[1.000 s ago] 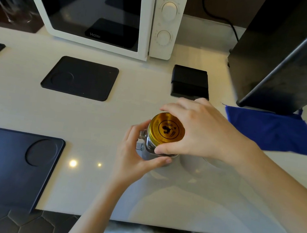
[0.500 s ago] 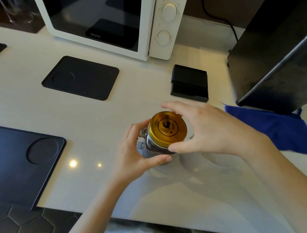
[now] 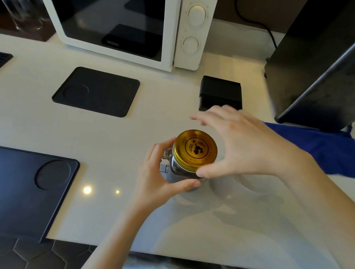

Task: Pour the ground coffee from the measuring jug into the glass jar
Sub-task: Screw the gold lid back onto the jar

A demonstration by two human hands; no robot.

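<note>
**Gold lid on the jar, both your hands at it**

Gold metal caps the glass jar (image 3: 186,169), which stands on the white worktop (image 3: 26,128) in the head view, near the middle, in front of the black box (image 3: 221,94). Your left hand (image 3: 156,181) has its fingers wrapped round the jar's glass body. Your right hand (image 3: 238,147) arches over the lid (image 3: 195,148), fingers spread apart, only the thumb touching the rim. A blue cloth (image 3: 332,152) lies to the right.

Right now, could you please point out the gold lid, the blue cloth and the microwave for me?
gold lid (image 3: 195,148): head view, centre of its printed top.
blue cloth (image 3: 328,149): head view, middle of the fabric.
microwave (image 3: 102,9): head view, dark door window.
</note>
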